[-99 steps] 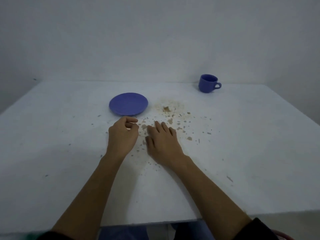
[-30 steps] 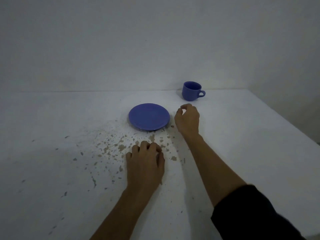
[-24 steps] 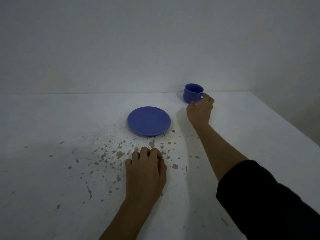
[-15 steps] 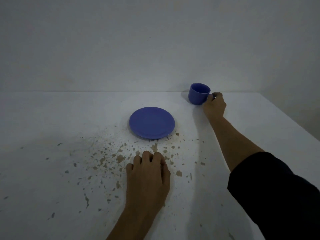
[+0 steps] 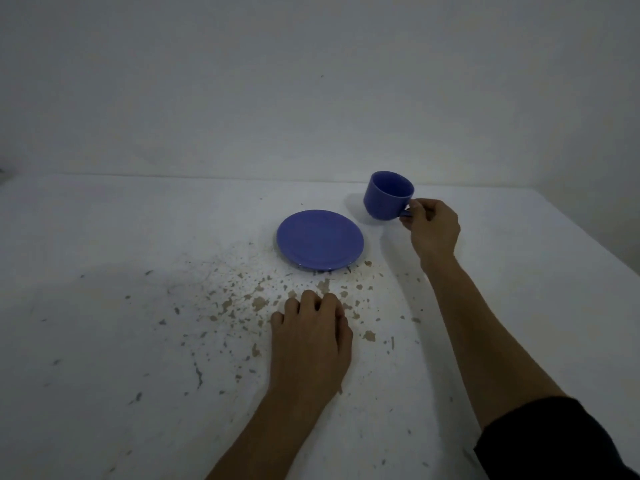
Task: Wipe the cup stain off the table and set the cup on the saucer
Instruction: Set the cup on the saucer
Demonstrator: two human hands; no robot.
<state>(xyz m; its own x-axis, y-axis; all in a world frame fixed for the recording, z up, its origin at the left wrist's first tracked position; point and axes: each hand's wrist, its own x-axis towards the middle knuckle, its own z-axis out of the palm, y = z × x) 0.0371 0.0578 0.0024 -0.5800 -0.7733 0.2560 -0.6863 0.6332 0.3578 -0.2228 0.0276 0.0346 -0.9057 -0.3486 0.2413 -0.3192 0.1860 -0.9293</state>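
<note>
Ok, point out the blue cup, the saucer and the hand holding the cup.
blue cup (image 5: 385,199), head view, on its outer side wall.
saucer (image 5: 320,239), head view, on its flat centre.
right hand (image 5: 433,227), head view, on its back.

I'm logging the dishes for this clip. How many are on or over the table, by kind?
Round blue saucer: 1
Blue cup with a handle, held by the handle in the right hand: 1
Total: 2 dishes

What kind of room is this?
Hard to say; probably a plain room at home. A bare white wall behind a worn white table, with only a blue cup and saucer on it.
</note>
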